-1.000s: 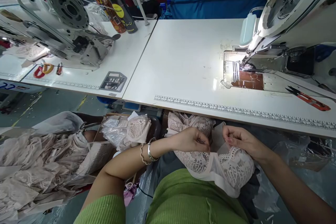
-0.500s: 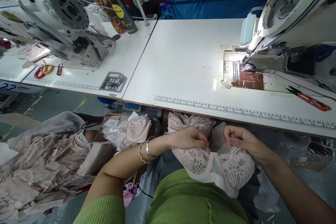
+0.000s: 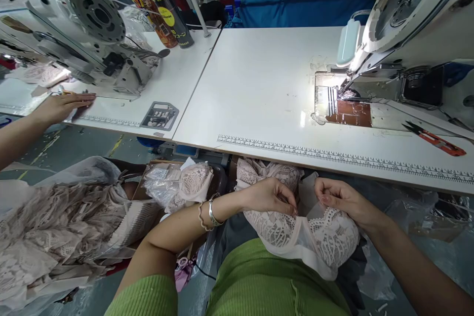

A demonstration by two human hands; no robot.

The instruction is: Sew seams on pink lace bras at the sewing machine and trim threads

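Note:
A pale pink lace bra (image 3: 277, 227) lies across my lap, below the front edge of the white table (image 3: 259, 94). My left hand (image 3: 272, 196), with two bracelets at the wrist, pinches the upper edge of the left cup. The fingers of my right hand (image 3: 336, 197) are closed on the top edge of the right cup. More pink lace (image 3: 270, 170) sits behind my left hand, partly under the table edge. Both sets of fingertips are partly hidden by the fabric.
A sewing machine (image 3: 407, 24) stands at the right, with orange snips (image 3: 435, 139) before it. Another machine (image 3: 89, 34), spray cans (image 3: 170, 15) and a co-worker's hand (image 3: 66, 106) are at the left. Lace garments (image 3: 66, 237) heap at lower left, beside a box of wrapped pieces (image 3: 177, 182).
A co-worker's arm has come in from the left and its hand now lies over the scissors on the far-left table. My hands and the bra are almost unmoved.

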